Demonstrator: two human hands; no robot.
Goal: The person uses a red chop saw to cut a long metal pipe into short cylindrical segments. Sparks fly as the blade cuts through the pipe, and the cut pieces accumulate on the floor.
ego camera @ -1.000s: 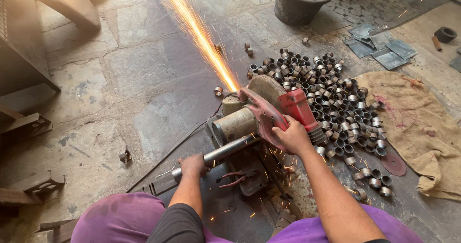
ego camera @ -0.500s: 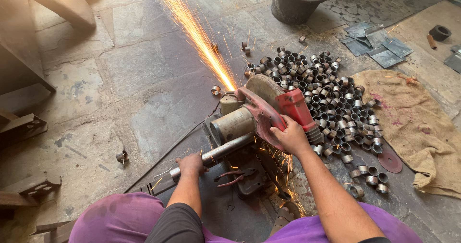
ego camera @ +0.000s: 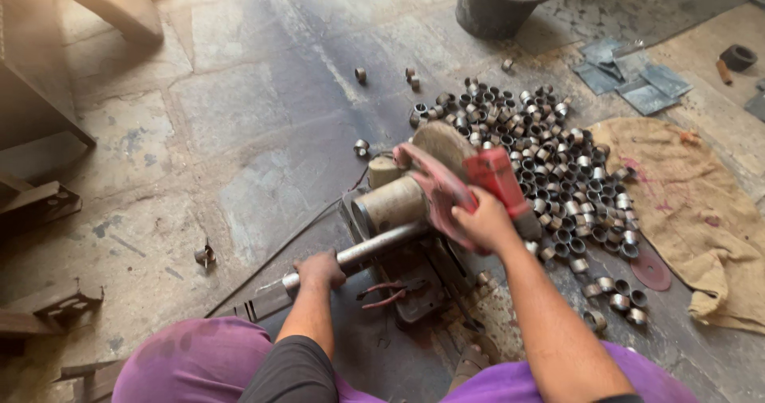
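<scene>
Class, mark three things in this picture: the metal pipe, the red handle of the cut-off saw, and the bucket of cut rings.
metal pipe point(ego camera: 374, 247), head view, on the bare shiny stretch of the pipe.
red handle point(ego camera: 498, 176), head view, on its upper face.
bucket point(ego camera: 486, 12), head view, on its dark outer wall.

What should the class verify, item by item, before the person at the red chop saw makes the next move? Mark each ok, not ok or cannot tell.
1. Right hand grips the red handle of the chop saw: ok.
2. Left hand holds the long grey metal pipe on the saw's bed: ok.
3. No sparks at the round cutting disc: ok.
4. Disc stopped: cannot tell.
5. Hands gloved: not ok, both are bare.
6. Floor near the saw free of loose pieces: not ok; the heap of short cut metal rings lies right beside it.
</scene>
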